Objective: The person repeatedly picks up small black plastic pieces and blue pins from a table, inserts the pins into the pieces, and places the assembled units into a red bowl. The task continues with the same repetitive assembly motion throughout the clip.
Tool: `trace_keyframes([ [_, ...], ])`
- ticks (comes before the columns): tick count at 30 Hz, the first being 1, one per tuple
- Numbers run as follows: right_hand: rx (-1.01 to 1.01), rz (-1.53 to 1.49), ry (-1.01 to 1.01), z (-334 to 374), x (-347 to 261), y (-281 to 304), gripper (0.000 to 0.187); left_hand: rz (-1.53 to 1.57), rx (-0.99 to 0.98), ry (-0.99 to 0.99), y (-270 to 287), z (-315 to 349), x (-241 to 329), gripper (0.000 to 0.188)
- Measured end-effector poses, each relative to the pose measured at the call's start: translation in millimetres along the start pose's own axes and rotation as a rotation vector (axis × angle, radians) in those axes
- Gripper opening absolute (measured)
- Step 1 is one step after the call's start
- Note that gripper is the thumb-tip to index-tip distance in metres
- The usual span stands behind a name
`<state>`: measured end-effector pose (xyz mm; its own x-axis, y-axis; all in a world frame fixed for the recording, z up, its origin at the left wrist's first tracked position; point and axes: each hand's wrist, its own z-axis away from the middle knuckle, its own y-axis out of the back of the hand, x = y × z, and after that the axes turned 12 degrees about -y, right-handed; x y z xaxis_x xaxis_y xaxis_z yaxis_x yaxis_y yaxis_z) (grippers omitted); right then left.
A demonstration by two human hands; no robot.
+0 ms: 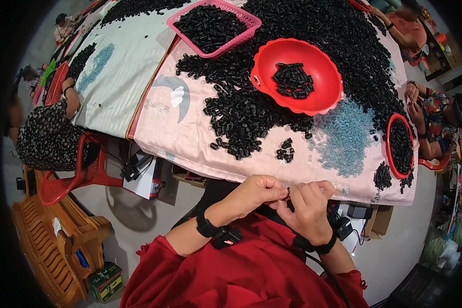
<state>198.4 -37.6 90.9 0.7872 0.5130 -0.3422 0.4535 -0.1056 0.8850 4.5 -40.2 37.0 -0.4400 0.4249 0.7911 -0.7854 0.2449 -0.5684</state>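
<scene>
In the head view, a small black piece (288, 190) is held up between the two hands, just in front of the near edge of the bench (159, 134) and above the red garment (231, 267). The left hand's (254, 196) grip is narrow, thumb and forefinger pinched at the piece; the right hand (308, 208) is curled close against it, but whether anything is enclosed in its grip cannot be told. For such fine work, the piece is best steadied by the left pinch while light, straight pressure is applied from the right, so that it is not twisted or flicked away. Since the hands are held off the bench edge, a dropped piece could be lost to the floor; the work would be better kept over the cloth, near the small black cluster (286, 150) and the clear bluish pieces (346, 141).
</scene>
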Motion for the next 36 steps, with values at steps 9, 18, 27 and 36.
trace_keyframes([
  [9, -0.117, -0.244, -0.122, -5, 14, 1, 0.030, -0.005, 0.078, 0.052, 1, -2, -2, 0.025],
  [18, 0.130, 0.268, -0.274, -10, 80, -46, 0.020, 0.121, 0.114, 0.122, 3, -7, 12, 0.028],
  [27, 0.094, 0.338, -0.224, -11, 79, -58, 0.011, -0.913, 0.375, -0.365, 27, -42, 21, 0.021],
  [36, 0.144, 0.277, -0.233, -11, 82, -57, 0.013, -1.873, 0.481, -0.512, 30, -81, 10, 0.011],
])
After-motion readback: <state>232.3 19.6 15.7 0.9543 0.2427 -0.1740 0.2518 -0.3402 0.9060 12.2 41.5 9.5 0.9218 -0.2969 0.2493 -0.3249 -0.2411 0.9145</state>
